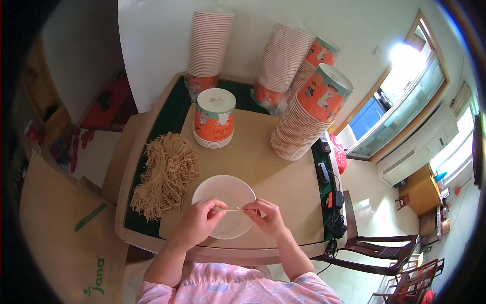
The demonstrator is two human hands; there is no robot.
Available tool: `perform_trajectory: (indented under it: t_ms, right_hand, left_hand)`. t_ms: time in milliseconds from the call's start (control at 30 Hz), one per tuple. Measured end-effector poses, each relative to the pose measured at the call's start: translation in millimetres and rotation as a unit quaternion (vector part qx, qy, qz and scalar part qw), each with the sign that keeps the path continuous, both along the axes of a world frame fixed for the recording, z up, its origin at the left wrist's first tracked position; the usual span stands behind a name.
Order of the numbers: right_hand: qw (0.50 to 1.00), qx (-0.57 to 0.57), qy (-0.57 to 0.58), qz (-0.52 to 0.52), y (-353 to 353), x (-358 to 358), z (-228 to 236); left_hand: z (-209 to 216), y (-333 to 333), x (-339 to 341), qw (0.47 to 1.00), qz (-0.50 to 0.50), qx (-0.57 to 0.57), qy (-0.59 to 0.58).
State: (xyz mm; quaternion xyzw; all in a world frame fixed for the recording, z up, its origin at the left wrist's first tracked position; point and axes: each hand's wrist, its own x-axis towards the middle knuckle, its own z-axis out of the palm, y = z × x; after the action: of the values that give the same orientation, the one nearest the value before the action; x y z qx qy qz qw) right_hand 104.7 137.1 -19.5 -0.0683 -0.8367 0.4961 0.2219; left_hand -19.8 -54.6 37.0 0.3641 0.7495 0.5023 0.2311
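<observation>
A short length of thin pale string (233, 209) is stretched between my two hands, above the mouth of a white round tub (224, 185). My left hand (203, 221) pinches its left end between thumb and fingers. On the other side, my right hand (265, 217) pinches its right end. A tangled heap of beige strings (169, 175) lies to the left of the tub. Behind the tub, a short stack of orange and green printed paper tubs (215, 121) stands upside down. What the white tub looks like on its outside is mostly hidden.
Tall stacks of paper tubs stand at the back left (208, 48), back centre (281, 63) and right (311, 111), some in clear plastic. Power adapters and black cables (335, 223) line the table's right edge. A large cardboard box (66, 228) is at left, a dark wooden chair (382, 248) at right.
</observation>
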Motion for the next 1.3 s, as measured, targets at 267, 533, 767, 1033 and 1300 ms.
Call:
perform_trajectory:
  t_ms: [267, 533, 767, 1033, 1300]
  right_hand:
    - [0.992, 0.107, 0.061, -0.035, -2.7, -3.0, -5.0]
    - [0.981, 0.166, 0.072, -0.065, -10.6, -1.5, 0.0]
    - [0.980, 0.181, 0.051, -0.061, -11.6, 1.0, 1.8]
    - [0.980, 0.185, 0.058, -0.048, -11.8, 4.3, 1.6]
    - [0.981, 0.164, 0.079, -0.069, -13.0, 7.7, -2.4]
  left_hand:
    - [9.6, 2.1, 7.4, 0.993, 0.026, 0.014, 0.115]
    - [9.7, 7.8, 11.4, 0.999, -0.009, 0.036, 0.037]
    - [-0.8, 10.8, 13.1, 0.996, -0.042, 0.071, -0.019]
    - [-0.8, 14.4, 15.5, 0.995, -0.048, 0.079, -0.027]
    - [9.4, 14.1, 20.1, 0.996, -0.067, 0.046, -0.042]
